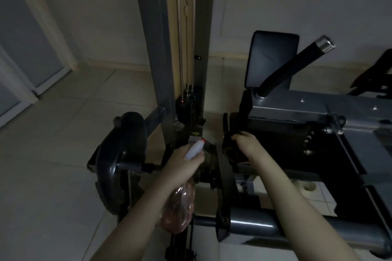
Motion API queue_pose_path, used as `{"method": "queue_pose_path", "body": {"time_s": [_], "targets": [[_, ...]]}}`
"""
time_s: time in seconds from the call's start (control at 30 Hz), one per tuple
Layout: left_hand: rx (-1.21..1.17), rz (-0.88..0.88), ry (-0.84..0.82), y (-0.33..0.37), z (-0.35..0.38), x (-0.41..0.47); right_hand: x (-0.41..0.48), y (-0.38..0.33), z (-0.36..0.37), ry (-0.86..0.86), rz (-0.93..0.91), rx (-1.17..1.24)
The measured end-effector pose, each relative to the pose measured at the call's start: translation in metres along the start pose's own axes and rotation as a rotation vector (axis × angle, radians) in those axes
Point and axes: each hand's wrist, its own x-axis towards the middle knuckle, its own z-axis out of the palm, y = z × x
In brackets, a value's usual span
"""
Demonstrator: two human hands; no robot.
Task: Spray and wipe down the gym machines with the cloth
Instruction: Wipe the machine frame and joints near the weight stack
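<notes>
My left hand (180,162) grips the neck of a spray bottle (179,207) with a pinkish clear body and a white head (195,148) tipped red, pointing up and right at the machine. My right hand (246,144) holds a dark cloth (232,152) bunched against a black part of the gym machine (297,125), low beside its grey frame. The room is dim and the cloth is hard to make out.
A grey upright column (157,48) with cables and a weight stack (188,101) rises at centre. A black round cam cover (125,154) sits left, a black pad (273,59) and a black handle (297,63) right. Tiled floor (53,165) spreads left.
</notes>
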Motion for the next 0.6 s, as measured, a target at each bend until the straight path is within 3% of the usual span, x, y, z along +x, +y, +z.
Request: {"method": "queue_pose_path", "body": {"time_s": [0.13,0.27,0.4,0.6], "targets": [[0.012,0.117,-0.096,0.013,0.001,0.04,0.005,0.003,-0.007,0.108,0.072,-0.015],[-0.017,0.184,-0.21,0.018,-0.001,0.076,0.003,0.003,-0.01,0.142,0.257,0.228],[-0.038,0.171,-0.283,0.021,-0.001,0.11,0.008,0.001,-0.004,0.204,0.283,0.407],[-0.132,0.057,-0.302,0.027,0.019,0.142,0.02,0.007,-0.006,0.303,0.29,0.354]]}}
